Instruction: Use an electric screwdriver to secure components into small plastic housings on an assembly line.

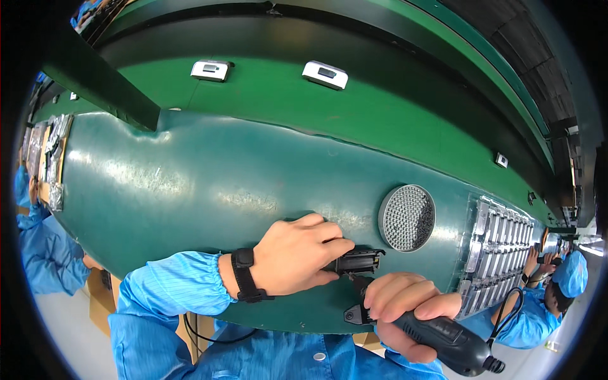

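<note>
My left hand (299, 253) is closed on a small black rectangular part (361, 261) near the front edge of the green table. Its fingertips press on the part's left end and hide it. A black corded electric screwdriver (446, 335) is gripped in my right hand (405, 301). The driver's nose points up and left, and its tip meets the near side of the black part; whether a screw sits there is too small to tell. Just beyond my right hand stands a round grey dish (407, 218) of small dark pieces, apparently screws.
A tray (497, 247) of rows of metallic parts lies at the right. White boxy devices (325, 75) sit on the green belt (253, 95) along the back. A dark post (104, 79) rises at the back left. Co-workers in blue sit at the left (47, 253) and right (538, 316).
</note>
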Tool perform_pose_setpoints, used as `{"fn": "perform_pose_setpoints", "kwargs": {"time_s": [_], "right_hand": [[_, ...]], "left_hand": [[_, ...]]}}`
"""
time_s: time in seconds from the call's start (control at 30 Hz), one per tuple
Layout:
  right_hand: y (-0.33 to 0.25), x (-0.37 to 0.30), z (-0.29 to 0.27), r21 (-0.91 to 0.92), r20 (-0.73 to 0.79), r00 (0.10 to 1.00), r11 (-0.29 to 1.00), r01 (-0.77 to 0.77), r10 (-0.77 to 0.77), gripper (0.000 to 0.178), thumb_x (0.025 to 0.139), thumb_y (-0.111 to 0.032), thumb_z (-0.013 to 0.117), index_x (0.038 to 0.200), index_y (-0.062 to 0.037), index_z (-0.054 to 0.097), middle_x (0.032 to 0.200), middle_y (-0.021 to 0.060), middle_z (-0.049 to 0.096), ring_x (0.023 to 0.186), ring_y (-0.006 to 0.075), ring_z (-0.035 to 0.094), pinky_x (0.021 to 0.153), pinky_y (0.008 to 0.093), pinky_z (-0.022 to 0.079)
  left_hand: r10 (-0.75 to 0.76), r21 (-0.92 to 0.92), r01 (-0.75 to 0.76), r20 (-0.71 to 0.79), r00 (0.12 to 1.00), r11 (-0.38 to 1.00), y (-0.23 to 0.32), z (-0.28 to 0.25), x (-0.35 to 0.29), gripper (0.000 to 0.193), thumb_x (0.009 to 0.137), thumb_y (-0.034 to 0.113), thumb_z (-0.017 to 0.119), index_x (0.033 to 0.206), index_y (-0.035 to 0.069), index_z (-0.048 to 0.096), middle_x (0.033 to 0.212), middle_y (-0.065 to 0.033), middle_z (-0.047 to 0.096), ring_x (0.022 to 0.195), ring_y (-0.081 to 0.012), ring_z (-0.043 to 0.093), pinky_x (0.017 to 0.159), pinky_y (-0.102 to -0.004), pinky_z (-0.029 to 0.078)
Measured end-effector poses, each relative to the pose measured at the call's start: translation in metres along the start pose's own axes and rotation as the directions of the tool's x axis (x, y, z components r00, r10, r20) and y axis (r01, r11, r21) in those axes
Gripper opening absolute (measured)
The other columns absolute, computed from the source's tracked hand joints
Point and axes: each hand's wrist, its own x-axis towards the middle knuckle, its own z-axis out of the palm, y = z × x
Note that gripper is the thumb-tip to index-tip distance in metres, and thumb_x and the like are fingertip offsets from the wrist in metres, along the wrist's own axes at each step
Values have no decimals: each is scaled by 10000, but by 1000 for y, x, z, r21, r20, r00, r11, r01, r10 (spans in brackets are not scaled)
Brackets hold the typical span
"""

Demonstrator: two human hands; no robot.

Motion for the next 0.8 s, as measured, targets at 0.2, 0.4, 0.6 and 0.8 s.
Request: {"fn": "perform_pose_setpoints", "kwargs": {"time_s": [0.2, 0.4, 0.6, 0.8], "right_hand": [[3, -5, 4, -19, -2, 993, 993, -116, 116, 581, 970, -551, 665, 1140, -42, 441, 786, 136, 610, 549, 224, 594, 477, 374, 526], [7, -9, 5, -40, 5, 993, 992, -118, 118, 598, 965, -577, 657, 1139, -47, 442, 792, 130, 611, 545, 222, 587, 475, 371, 523], [17, -6, 5, -35, 138, 987, 996, -76, 80, 575, 950, -526, 708, 1115, -43, 443, 780, 108, 616, 541, 202, 605, 484, 357, 544], [17, -6, 6, 31, 112, 991, 996, -78, 74, 553, 855, -384, 862, 1080, 16, 552, 774, 130, 654, 582, 241, 642, 538, 397, 550]], "left_hand": [[20, -10, -20, -22, 1000, 1000, -4, 3, -2, 487, 710, 301, 857, 1152, 161, 710, 998, 38, 625, 914, -185, 613, 715, -314, 571], [18, -10, -19, -17, 1000, 1000, -5, 6, -6, 471, 712, 299, 848, 1138, 154, 708, 994, 32, 612, 923, -188, 603, 729, -318, 565], [17, -5, -17, -5, 1000, 1000, -7, 4, -7, 470, 714, 295, 844, 1140, 153, 705, 990, 26, 610, 927, -196, 603, 737, -322, 564], [48, 20, -47, -18, 999, 999, 0, -1, -3, 491, 727, 308, 833, 1180, 168, 705, 988, 33, 609, 914, -193, 603, 713, -313, 568]]}}
